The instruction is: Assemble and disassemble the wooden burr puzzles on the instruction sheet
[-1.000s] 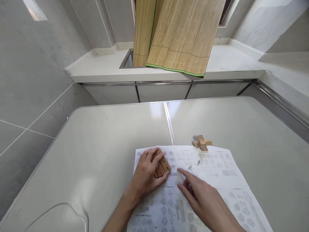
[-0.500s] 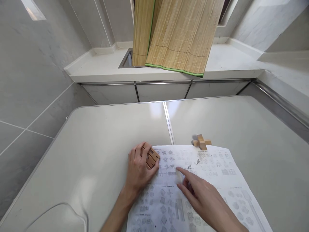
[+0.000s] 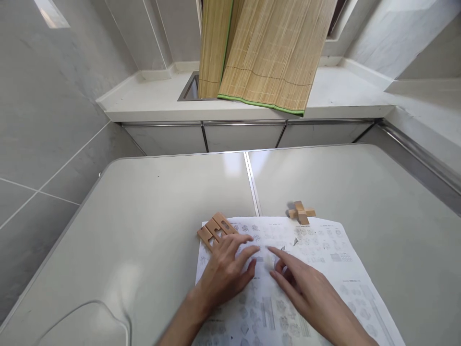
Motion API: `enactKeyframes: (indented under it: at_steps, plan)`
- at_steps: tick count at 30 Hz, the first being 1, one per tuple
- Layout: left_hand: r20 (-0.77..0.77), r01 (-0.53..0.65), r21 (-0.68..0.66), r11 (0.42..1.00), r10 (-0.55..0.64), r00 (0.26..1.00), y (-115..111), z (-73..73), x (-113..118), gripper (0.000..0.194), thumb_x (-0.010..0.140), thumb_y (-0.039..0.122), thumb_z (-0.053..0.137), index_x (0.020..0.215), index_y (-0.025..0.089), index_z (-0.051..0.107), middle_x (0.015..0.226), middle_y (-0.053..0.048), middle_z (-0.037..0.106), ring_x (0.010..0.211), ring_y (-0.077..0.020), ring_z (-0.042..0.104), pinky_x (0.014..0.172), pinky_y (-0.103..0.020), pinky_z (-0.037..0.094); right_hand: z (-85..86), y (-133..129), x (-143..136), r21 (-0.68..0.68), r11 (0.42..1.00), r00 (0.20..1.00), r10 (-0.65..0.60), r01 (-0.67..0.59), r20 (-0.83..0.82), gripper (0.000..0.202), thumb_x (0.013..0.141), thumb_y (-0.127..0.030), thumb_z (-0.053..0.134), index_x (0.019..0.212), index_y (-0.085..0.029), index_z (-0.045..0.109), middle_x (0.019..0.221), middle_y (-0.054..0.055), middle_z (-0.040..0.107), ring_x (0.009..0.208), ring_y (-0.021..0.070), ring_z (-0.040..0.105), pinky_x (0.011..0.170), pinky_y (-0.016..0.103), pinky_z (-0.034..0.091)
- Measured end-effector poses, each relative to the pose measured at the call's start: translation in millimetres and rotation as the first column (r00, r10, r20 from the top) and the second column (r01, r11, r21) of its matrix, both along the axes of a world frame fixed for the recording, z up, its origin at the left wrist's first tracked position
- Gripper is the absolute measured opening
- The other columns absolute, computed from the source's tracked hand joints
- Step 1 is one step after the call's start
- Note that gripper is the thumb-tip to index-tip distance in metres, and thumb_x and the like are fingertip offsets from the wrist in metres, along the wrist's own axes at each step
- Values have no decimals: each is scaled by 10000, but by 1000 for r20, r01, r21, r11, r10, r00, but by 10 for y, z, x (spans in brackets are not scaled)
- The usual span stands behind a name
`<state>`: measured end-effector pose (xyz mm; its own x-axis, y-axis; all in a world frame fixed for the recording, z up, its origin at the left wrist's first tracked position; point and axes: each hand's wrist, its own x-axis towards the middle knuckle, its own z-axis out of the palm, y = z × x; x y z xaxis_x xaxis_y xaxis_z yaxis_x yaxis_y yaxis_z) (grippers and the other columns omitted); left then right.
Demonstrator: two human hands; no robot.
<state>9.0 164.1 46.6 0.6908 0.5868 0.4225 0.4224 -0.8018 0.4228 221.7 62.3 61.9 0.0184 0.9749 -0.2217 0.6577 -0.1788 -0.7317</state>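
A large printed sheet (image 3: 345, 245) with rows of small puzzle diagrams lies on the table. My left hand (image 3: 228, 266) hovers over its left part with fingers apart, holding nothing. Just beyond that hand, notched wooden puzzle pieces (image 3: 217, 227) lie side by side on the sheet's upper left corner, partly hidden by the fingers. My right hand (image 3: 302, 283) is over the middle of the sheet, index finger stretched out toward the diagrams and thumb apart from it. At the sheet's top edge sits an assembled wooden cross puzzle (image 3: 301, 213).
The pale table (image 3: 162, 206) has a metal seam (image 3: 251, 182) down its middle. A white cable (image 3: 97, 302) curls at the lower left. Behind stands a counter (image 3: 144, 103) with a sink (image 3: 189, 89) and a hanging bamboo mat (image 3: 270, 57).
My left hand has let go of the wooden pieces and moved right and nearer me, over the sheet, uncovering the pieces. My right hand has shifted slightly right.
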Motion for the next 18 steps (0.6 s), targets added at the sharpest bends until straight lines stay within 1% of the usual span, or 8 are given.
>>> enactKeyframes:
  at_steps: [2,4,5,7,9,11,15,18]
  plan:
    - [-14,68,-20,997,-69,998,-39,-9,33,275,967,99,613,1215,216,615,1201,-102,723,1121,-251,696,1000,-434,599,-5,6,71,29,998,998,-62,62,7,436,1086,-523,439,1448,-323,576,996,23,756,751,207,735,702,329,606]
    - [-41,116,-44,992,-117,992,-58,-31,55,276,971,105,603,1227,210,608,1276,-117,711,1202,-261,683,1062,-453,587,-6,12,152,39,992,992,-124,123,18,424,1073,-539,466,1409,-319,602,1014,20,765,756,200,737,697,312,608]
    - [-61,128,-54,990,-131,989,-62,-45,61,282,976,111,595,1242,205,601,1350,-131,688,1285,-278,652,1104,-474,570,-4,14,193,43,988,988,-150,149,26,419,1068,-545,478,1391,-316,613,1021,21,768,760,198,738,686,303,606]
    - [-106,135,-76,988,-142,984,-61,-77,64,301,989,126,585,1282,193,584,1504,-155,608,1456,-313,536,1179,-517,522,5,21,271,63,976,976,-212,209,46,420,1052,-555,502,1369,-311,629,1038,28,772,773,200,744,645,288,593]
    - [-144,130,-101,986,-144,979,-56,-109,57,329,997,149,590,1324,183,565,1603,-164,524,1555,-334,419,1230,-553,472,17,32,337,90,954,954,-291,285,67,415,1040,-551,519,1353,-308,643,1049,34,772,769,200,749,584,271,565]
    - [-169,121,-132,984,-143,975,-51,-133,49,378,1005,185,601,1378,180,538,1647,-163,476,1590,-340,361,1254,-575,442,25,53,386,116,927,927,-366,357,76,412,1033,-537,530,1346,-297,650,1052,43,772,765,202,754,542,259,535]
    - [-197,106,-170,980,-139,971,-44,-148,42,468,1020,234,608,1467,182,481,1676,-153,444,1608,-329,327,1275,-576,416,11,125,446,180,862,870,-490,474,53,447,1006,-534,567,1360,-270,639,1023,59,776,761,205,756,512,243,504]
    - [-192,109,-171,979,-141,971,-42,-150,43,482,1027,239,605,1486,172,472,1665,-154,462,1607,-324,327,1274,-570,419,-30,197,474,209,825,845,-534,525,-15,517,992,-546,591,1408,-238,604,1043,82,780,752,209,758,571,261,548]
